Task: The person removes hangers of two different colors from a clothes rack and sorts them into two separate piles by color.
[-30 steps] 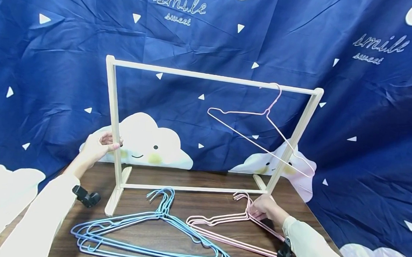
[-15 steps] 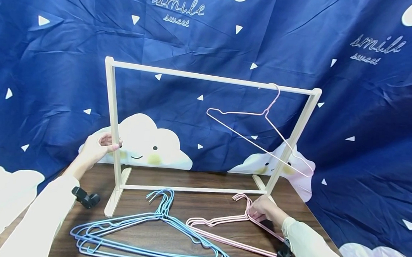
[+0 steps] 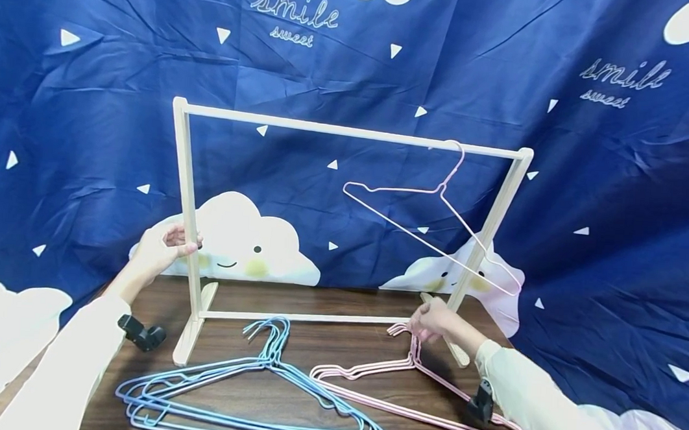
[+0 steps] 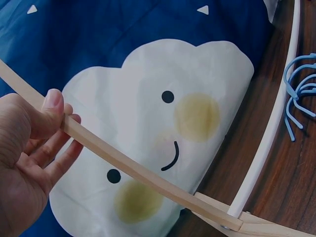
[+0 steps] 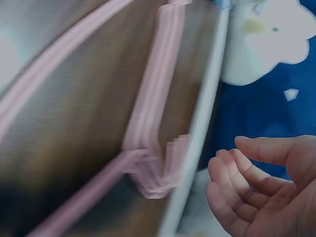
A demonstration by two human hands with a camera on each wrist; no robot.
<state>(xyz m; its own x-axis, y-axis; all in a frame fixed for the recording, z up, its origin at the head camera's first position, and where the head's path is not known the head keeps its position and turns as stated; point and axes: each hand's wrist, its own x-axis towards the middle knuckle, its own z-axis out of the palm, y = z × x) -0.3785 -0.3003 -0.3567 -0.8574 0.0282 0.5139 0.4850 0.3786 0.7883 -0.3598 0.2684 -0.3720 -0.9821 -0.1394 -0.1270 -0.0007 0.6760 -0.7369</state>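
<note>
My left hand (image 3: 157,252) holds the left post of a pale wooden clothes rack (image 3: 185,168). In the left wrist view the thumb lies on the near side of the post (image 4: 143,173), with fingers behind it. My right hand (image 3: 434,320) is over the hook end of several pink hangers (image 3: 415,356) stacked on the table. The right wrist view shows that hand (image 5: 261,192) holding nothing, its fingers loosely bent and thumb apart, clear of the blurred pink hangers (image 5: 155,79). One pink hanger (image 3: 441,188) hangs from the top rail, near its right end.
Several blue hangers (image 3: 272,354) lie overlapping on the dark wooden table (image 3: 293,297), left of the pink stack. The rack's lower bar (image 3: 316,318) runs just behind both stacks. A blue cloth (image 3: 305,76) with clouds and triangles covers the wall.
My right hand has let go of the pink hangers' necks and risen slightly, up and away. The pink stack stays on the table. My left hand keeps its hold on the post.
</note>
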